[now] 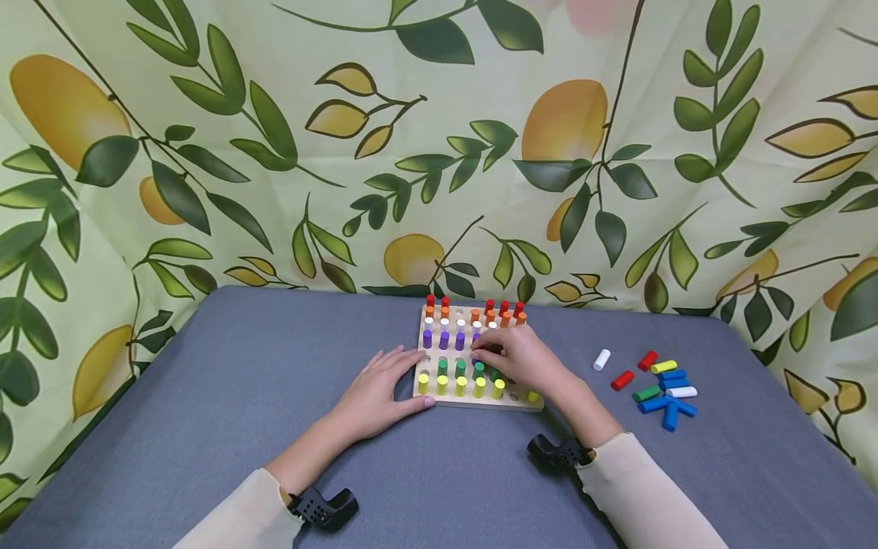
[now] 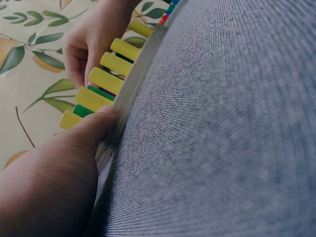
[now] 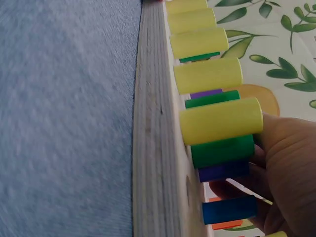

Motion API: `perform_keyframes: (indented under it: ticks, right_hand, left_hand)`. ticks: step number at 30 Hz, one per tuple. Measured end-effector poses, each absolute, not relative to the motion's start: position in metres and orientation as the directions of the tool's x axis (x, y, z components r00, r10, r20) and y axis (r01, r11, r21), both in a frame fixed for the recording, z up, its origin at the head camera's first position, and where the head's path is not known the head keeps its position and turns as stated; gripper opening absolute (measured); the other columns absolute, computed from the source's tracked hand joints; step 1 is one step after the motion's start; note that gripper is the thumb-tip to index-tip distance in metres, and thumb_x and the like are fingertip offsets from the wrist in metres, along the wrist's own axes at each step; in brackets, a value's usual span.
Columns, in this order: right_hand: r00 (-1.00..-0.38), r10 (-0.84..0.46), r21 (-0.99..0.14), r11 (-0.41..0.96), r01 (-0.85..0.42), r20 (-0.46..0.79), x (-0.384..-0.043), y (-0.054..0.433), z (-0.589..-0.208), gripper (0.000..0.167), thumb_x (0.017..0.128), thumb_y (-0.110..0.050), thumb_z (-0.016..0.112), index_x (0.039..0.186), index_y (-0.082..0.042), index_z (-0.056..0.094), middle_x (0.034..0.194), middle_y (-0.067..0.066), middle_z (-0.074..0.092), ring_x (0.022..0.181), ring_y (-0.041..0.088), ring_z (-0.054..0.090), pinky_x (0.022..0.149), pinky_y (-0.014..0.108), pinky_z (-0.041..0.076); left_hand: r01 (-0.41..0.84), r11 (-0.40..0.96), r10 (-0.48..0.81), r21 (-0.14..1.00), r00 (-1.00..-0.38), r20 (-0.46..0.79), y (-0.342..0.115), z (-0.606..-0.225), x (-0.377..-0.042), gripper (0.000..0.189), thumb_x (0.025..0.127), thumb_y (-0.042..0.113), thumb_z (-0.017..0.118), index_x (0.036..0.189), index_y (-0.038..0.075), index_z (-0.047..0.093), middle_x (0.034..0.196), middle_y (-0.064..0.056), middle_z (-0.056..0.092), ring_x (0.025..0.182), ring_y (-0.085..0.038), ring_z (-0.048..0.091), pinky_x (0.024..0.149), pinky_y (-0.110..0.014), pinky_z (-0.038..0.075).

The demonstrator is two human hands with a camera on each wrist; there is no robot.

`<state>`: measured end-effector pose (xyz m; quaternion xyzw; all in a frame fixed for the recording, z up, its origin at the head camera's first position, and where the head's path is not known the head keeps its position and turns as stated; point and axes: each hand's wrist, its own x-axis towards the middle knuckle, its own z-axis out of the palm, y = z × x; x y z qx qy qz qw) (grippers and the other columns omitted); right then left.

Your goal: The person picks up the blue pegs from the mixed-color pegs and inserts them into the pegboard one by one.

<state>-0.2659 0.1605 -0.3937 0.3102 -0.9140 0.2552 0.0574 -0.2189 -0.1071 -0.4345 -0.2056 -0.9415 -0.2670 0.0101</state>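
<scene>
A wooden pegboard [image 1: 449,403] holds rows of red, orange, white, purple, green and yellow pegs. My left hand [image 1: 373,389] lies along the board's left side, thumb at the front corner and fingers at the left edge. In the left wrist view its thumb presses the wooden edge beside a yellow peg [image 2: 95,99]. My right hand [image 1: 524,354] is over the board, thumb and finger pinched on a peg between the purple and green rows; that peg's colour is mostly hidden. A blue peg [image 3: 229,210] stands by the right hand in the right wrist view.
Right of the board lies a loose group of pegs: several blue pegs [image 1: 670,415], a green peg [image 1: 647,393], a yellow peg [image 1: 664,367], red pegs [image 1: 623,380] and white pegs [image 1: 601,360]. Grey cloth [image 1: 240,381] covers the table, with a leaf-patterned curtain [image 1: 439,152] behind.
</scene>
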Motion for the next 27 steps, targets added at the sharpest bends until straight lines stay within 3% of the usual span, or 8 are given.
perform_keyframes:
  ticks: [7,20,27]
  right_hand:
    - [-0.826,-0.516,-0.480,0.679,-0.556,0.226,-0.265,0.161,-0.393,0.010,0.093,-0.021,0.074,0.099,-0.014,0.079,0.089,-0.004,0.077,0.076,0.002,0.063,0.071,0.022,0.056]
    - [-0.821,-0.542,-0.451,0.696,-0.558,0.180,-0.263,0.162,-0.382,0.016,0.094,-0.022,0.073,0.105,-0.013,0.079,0.095,-0.003,0.078,0.077,0.003,0.062,0.069,0.022,0.053]
    - [-0.845,-0.497,-0.467,0.710,-0.528,0.199,-0.260,0.174,-0.367,0.022,0.095,-0.023,0.071,0.112,-0.011,0.077,0.101,0.000,0.079,0.094,0.012,0.073,0.085,0.038,0.062]
  left_hand:
    - [0.394,0.774,0.387,0.496,-0.914,0.123,-0.107,-0.433,-0.220,0.077,0.088,0.059,0.070,0.152,0.020,0.048,0.156,-0.005,0.050,0.153,-0.031,0.035,0.129,-0.055,0.020]
    - [0.392,0.772,0.385,0.501,-0.915,0.122,-0.109,-0.433,-0.219,0.077,0.089,0.059,0.069,0.152,0.020,0.048,0.157,-0.005,0.049,0.153,-0.031,0.034,0.129,-0.056,0.018]
    - [0.393,0.770,0.383,0.503,-0.915,0.128,-0.108,-0.434,-0.219,0.077,0.088,0.060,0.069,0.152,0.021,0.048,0.156,-0.005,0.049,0.153,-0.030,0.034,0.129,-0.054,0.018]
